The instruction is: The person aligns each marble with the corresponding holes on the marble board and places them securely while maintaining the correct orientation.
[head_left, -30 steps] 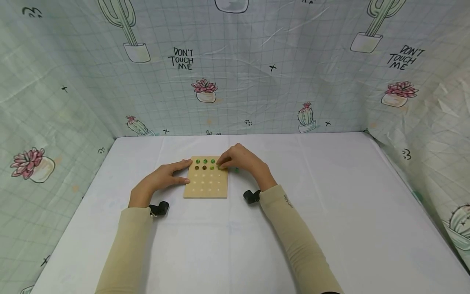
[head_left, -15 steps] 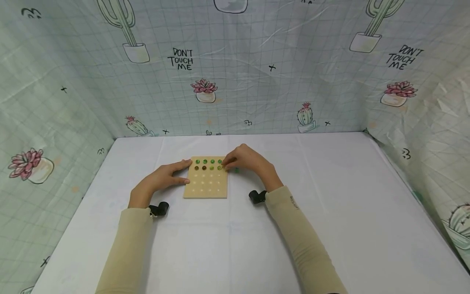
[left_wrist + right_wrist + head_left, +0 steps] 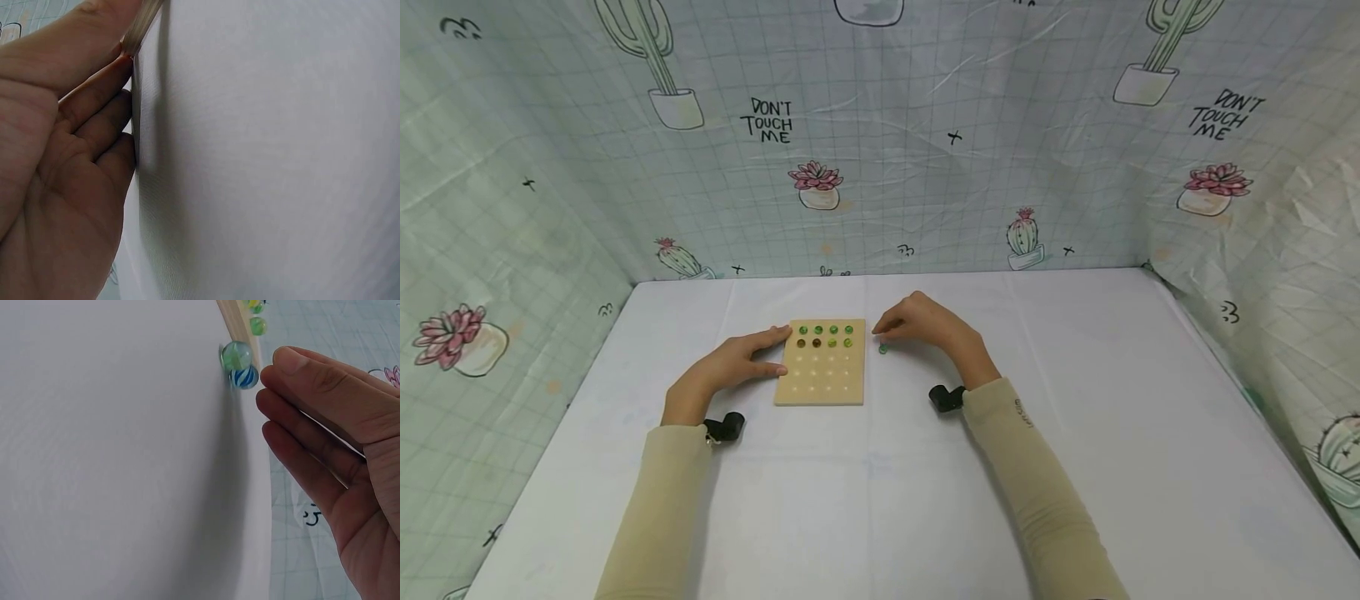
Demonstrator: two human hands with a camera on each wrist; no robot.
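Note:
A square wooden board (image 3: 820, 373) with rows of round hollows lies on the table. Glass marbles fill its two back rows, mostly green ones (image 3: 817, 330), with two brown marbles (image 3: 816, 343) at the left of the second row. Along the board's left edge, my left hand (image 3: 730, 364) rests thumb and fingers spread, touching it. My right hand (image 3: 921, 323) hovers just right of the board, thumb near the fingertips, nothing visible between them. Below its fingertips sits a green marble (image 3: 236, 357); a blue-and-white striped marble (image 3: 244, 377) shows right behind it in the right wrist view.
The board stands on a white-covered table (image 3: 865, 500). A cactus-print cloth (image 3: 925, 183) hangs behind and at both sides. Each wrist wears a small black camera, the left camera (image 3: 726, 427) and right camera (image 3: 946, 398).
My right hand has drawn back from the second row's right end to beside the loose marbles, leaving a yellow-green marble in that hollow. My left hand has stayed on the board's edge.

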